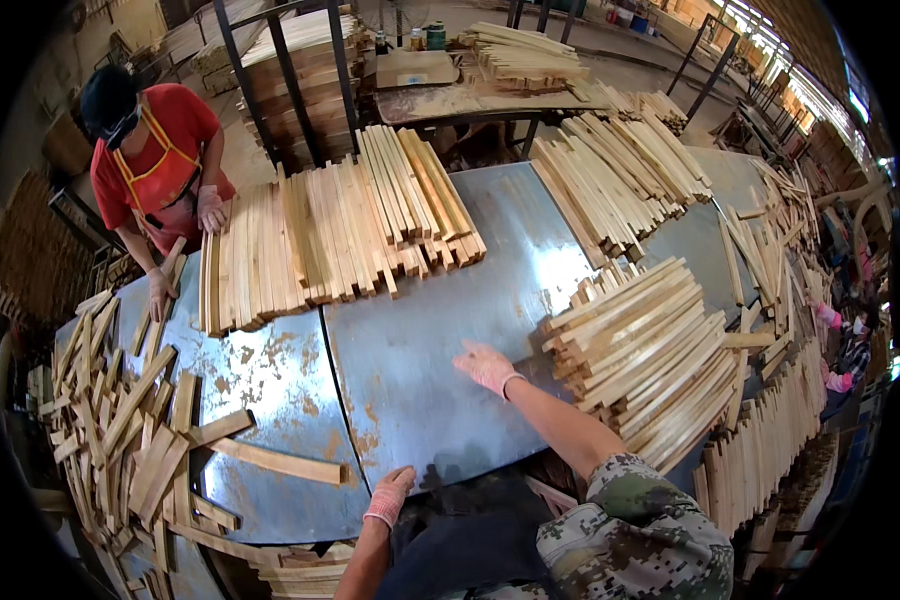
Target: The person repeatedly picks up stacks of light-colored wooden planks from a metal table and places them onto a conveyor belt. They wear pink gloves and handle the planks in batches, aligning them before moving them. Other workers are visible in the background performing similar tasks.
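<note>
Though stick rows line the far and right sides of the tabletop, loose sticks at its left seem unsorted; the right hand spreads empty over its middle, the left hand, hold unclear, by its near edge.

Seen from where I stand: bare metal tabletop open between left hand and right hand. Ahead of right hand, a lane runs between slat row, far left of it, and far stack, far right. Just right of that hand, near stack blocks sideways passage. Left of left hand: lone slat, then loose heap, obstruct.
</note>
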Motion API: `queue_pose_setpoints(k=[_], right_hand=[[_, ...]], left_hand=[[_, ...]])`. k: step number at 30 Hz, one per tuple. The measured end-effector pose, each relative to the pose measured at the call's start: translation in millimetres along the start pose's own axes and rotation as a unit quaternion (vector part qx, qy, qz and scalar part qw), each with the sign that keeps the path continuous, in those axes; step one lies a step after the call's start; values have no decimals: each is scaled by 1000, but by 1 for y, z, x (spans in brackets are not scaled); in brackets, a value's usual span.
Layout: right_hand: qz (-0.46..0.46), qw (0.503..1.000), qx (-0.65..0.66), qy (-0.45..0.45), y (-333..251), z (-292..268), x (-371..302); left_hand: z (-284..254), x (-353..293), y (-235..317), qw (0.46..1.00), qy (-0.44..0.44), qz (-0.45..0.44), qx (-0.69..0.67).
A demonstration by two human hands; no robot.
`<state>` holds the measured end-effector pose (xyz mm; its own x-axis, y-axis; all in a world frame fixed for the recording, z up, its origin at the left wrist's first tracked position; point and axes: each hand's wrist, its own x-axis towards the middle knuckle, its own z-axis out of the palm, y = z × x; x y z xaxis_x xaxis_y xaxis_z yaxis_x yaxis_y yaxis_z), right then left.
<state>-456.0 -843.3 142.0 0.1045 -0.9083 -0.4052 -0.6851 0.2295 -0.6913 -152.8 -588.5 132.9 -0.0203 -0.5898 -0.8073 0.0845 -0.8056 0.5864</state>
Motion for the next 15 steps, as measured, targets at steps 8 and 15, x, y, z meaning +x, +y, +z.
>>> queue_pose_setpoints(k=[8, 15], right_hand=[[70, 984, 0, 166, -83, -105, 181], [31, 978, -56, 198, -78, -118, 299]], left_hand=[[6, 93, 120, 996, 13, 26, 83], [41, 185, 290, 972, 108, 144, 151]])
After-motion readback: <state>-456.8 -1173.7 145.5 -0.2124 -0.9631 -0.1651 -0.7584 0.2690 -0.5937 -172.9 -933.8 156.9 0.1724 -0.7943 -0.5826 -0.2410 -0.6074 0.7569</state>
